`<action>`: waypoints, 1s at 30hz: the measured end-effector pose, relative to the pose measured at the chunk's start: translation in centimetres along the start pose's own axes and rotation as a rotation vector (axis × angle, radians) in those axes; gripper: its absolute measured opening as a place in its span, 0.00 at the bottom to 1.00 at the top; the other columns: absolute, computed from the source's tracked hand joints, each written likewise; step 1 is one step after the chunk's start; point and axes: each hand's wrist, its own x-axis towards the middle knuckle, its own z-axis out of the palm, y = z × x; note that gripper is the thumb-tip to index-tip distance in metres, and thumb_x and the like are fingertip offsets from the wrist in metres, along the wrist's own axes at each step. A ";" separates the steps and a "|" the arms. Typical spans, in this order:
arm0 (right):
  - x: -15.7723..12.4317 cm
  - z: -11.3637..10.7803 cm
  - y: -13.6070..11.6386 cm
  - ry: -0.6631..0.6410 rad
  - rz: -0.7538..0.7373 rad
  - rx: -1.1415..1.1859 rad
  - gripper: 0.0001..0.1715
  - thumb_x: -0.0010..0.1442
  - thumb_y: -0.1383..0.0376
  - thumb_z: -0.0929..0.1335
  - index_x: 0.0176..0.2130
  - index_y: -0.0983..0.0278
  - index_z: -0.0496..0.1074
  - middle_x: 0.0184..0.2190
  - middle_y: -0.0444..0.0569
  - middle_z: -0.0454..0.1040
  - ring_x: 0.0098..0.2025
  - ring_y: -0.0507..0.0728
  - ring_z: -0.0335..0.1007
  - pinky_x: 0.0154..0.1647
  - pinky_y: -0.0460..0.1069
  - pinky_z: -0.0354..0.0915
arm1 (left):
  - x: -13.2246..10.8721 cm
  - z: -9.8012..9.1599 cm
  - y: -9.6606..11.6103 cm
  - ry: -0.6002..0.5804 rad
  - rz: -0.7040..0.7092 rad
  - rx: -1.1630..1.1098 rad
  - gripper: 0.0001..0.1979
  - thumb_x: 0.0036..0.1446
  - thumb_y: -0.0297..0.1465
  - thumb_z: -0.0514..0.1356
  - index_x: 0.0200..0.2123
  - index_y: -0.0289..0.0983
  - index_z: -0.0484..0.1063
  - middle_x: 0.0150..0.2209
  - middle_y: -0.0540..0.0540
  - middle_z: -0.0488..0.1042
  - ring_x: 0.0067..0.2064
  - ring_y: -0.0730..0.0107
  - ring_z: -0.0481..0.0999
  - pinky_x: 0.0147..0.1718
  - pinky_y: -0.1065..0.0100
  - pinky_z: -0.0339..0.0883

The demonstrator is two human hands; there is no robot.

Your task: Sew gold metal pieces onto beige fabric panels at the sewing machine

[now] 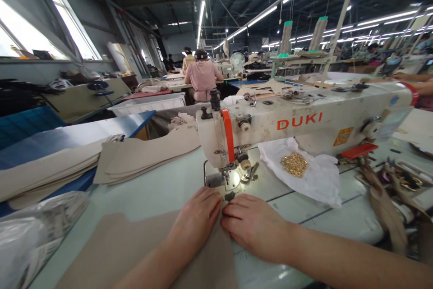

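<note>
both hands sit low in the middle of the frame, flat on a tan fabric piece [142, 253] that runs off the bottom edge. left hand [198, 219] and right hand [253, 228] are pressed down with fingertips nearly touching, not clamped on anything, looks like they're pinning the leading edge so it lines up with the presser foot [226, 177] just above them. the sewing machine [304, 122] fills the centre right of the bench [162, 190]. a stack of cut pieces [145, 153] waits at mid left, within reach, and a white bag with gold rings [295, 164] lies under the machine arm
</note>
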 end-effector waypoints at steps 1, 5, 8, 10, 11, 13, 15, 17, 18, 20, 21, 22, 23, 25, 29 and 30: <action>0.1 -0.1 0.0 -0.008 0.010 -0.023 0.06 0.63 0.67 0.65 0.38 0.66 0.71 0.36 0.48 0.72 0.41 0.56 0.64 0.48 0.52 0.60 | -0.1 -0.1 0.1 -0.015 -0.011 -0.008 0.10 0.63 0.26 0.50 0.31 0.37 0.68 0.31 0.47 0.73 0.36 0.65 0.71 0.37 0.64 0.70; 0.5 -0.6 0.4 -0.039 0.031 -0.078 0.06 0.63 0.68 0.65 0.39 0.67 0.71 0.38 0.50 0.71 0.43 0.57 0.64 0.50 0.52 0.60 | -0.4 -0.5 0.4 -0.048 -0.037 -0.038 0.08 0.61 0.24 0.51 0.34 0.37 0.69 0.34 0.47 0.74 0.37 0.65 0.72 0.39 0.64 0.70; 0.8 -0.7 0.9 -0.060 -0.008 -0.099 0.05 0.63 0.68 0.65 0.39 0.67 0.71 0.38 0.50 0.71 0.44 0.57 0.64 0.51 0.51 0.60 | -0.4 -0.9 0.7 -0.043 -0.042 -0.044 0.09 0.61 0.23 0.51 0.35 0.37 0.70 0.35 0.46 0.75 0.38 0.65 0.73 0.39 0.64 0.71; 0.9 -0.7 1.2 -0.063 -0.038 -0.113 0.05 0.62 0.68 0.66 0.39 0.67 0.70 0.37 0.49 0.71 0.43 0.57 0.64 0.51 0.51 0.60 | -0.4 -1.0 0.8 -0.052 -0.054 -0.047 0.10 0.60 0.22 0.51 0.35 0.37 0.71 0.35 0.45 0.75 0.38 0.64 0.73 0.40 0.64 0.71; 0.9 -0.6 1.2 -0.061 -0.050 -0.120 0.05 0.62 0.68 0.66 0.39 0.67 0.70 0.37 0.49 0.71 0.43 0.56 0.64 0.50 0.51 0.60 | -0.4 -1.0 0.9 -0.058 -0.061 -0.053 0.10 0.59 0.21 0.51 0.36 0.36 0.71 0.36 0.45 0.75 0.39 0.64 0.73 0.40 0.63 0.71; 0.9 -0.5 1.3 -0.059 -0.064 -0.130 0.04 0.62 0.68 0.66 0.38 0.67 0.70 0.36 0.49 0.71 0.42 0.56 0.64 0.50 0.52 0.60 | -0.4 -1.1 1.0 -0.065 -0.075 -0.068 0.10 0.59 0.21 0.52 0.37 0.37 0.71 0.37 0.45 0.76 0.39 0.64 0.73 0.41 0.63 0.71; 0.9 -0.5 1.3 -0.054 -0.069 -0.142 0.04 0.62 0.68 0.66 0.37 0.67 0.70 0.36 0.49 0.71 0.42 0.57 0.64 0.49 0.52 0.60 | -0.5 -1.1 1.0 -0.056 -0.089 -0.082 0.10 0.58 0.21 0.52 0.38 0.37 0.71 0.38 0.45 0.76 0.40 0.64 0.73 0.42 0.62 0.71; 1.0 -0.5 1.3 -0.048 -0.073 -0.150 0.03 0.61 0.68 0.67 0.37 0.67 0.70 0.36 0.49 0.71 0.41 0.57 0.64 0.49 0.52 0.60 | -0.6 -1.1 1.1 -0.043 -0.101 -0.089 0.10 0.58 0.21 0.53 0.38 0.37 0.71 0.38 0.45 0.76 0.40 0.64 0.73 0.42 0.62 0.71; 1.1 -0.6 1.3 -0.047 -0.076 -0.151 0.03 0.61 0.68 0.67 0.36 0.67 0.70 0.35 0.49 0.71 0.40 0.57 0.64 0.49 0.52 0.60 | -0.7 -1.1 1.1 -0.036 -0.106 -0.091 0.10 0.58 0.21 0.53 0.38 0.37 0.71 0.38 0.45 0.76 0.40 0.64 0.73 0.42 0.63 0.72; 1.2 -0.6 1.4 -0.045 -0.083 -0.155 0.03 0.61 0.68 0.66 0.36 0.67 0.70 0.34 0.48 0.71 0.39 0.57 0.64 0.47 0.52 0.61 | -0.6 -1.1 1.2 -0.022 -0.112 -0.097 0.09 0.58 0.21 0.53 0.38 0.37 0.72 0.37 0.45 0.76 0.40 0.64 0.74 0.41 0.63 0.72; 1.2 -0.6 1.6 -0.045 -0.086 -0.158 0.04 0.62 0.68 0.66 0.35 0.66 0.70 0.34 0.48 0.71 0.39 0.57 0.65 0.47 0.52 0.61 | -0.5 -1.0 1.2 -0.012 -0.114 -0.097 0.09 0.58 0.22 0.53 0.37 0.37 0.72 0.37 0.45 0.76 0.40 0.64 0.74 0.41 0.63 0.72; 1.2 -0.6 1.8 -0.046 -0.086 -0.164 0.04 0.62 0.68 0.65 0.35 0.66 0.70 0.34 0.48 0.71 0.38 0.57 0.65 0.46 0.52 0.61 | -0.4 -0.9 1.1 -0.003 -0.117 -0.097 0.09 0.59 0.22 0.53 0.37 0.37 0.72 0.37 0.45 0.76 0.40 0.64 0.74 0.41 0.63 0.72; 1.2 -0.6 2.1 -0.048 -0.085 -0.169 0.05 0.62 0.68 0.65 0.35 0.66 0.71 0.34 0.49 0.71 0.38 0.57 0.65 0.45 0.52 0.61 | -0.2 -0.8 1.1 0.009 -0.119 -0.094 0.09 0.59 0.23 0.53 0.37 0.37 0.72 0.37 0.45 0.77 0.40 0.64 0.74 0.41 0.63 0.72; 1.3 -0.7 2.7 -0.057 -0.080 -0.175 0.05 0.62 0.68 0.65 0.35 0.66 0.70 0.34 0.49 0.71 0.38 0.57 0.65 0.45 0.52 0.61 | 0.5 -0.5 0.9 0.025 -0.117 -0.087 0.09 0.59 0.23 0.53 0.37 0.37 0.72 0.37 0.45 0.77 0.41 0.64 0.74 0.41 0.63 0.72; 1.3 -0.7 4.1 -0.083 -0.054 -0.164 0.04 0.62 0.69 0.65 0.36 0.67 0.71 0.36 0.50 0.72 0.40 0.57 0.65 0.47 0.52 0.60 | 1.8 0.3 0.2 0.053 -0.098 -0.081 0.10 0.58 0.22 0.53 0.37 0.37 0.73 0.37 0.44 0.77 0.41 0.64 0.75 0.42 0.62 0.72; 1.3 -0.7 4.3 -0.088 -0.041 -0.156 0.04 0.62 0.69 0.65 0.36 0.67 0.71 0.36 0.50 0.72 0.40 0.57 0.66 0.47 0.52 0.60 | 2.1 0.5 -0.1 0.062 -0.094 -0.078 0.10 0.58 0.23 0.53 0.36 0.37 0.73 0.37 0.44 0.77 0.40 0.64 0.75 0.42 0.61 0.72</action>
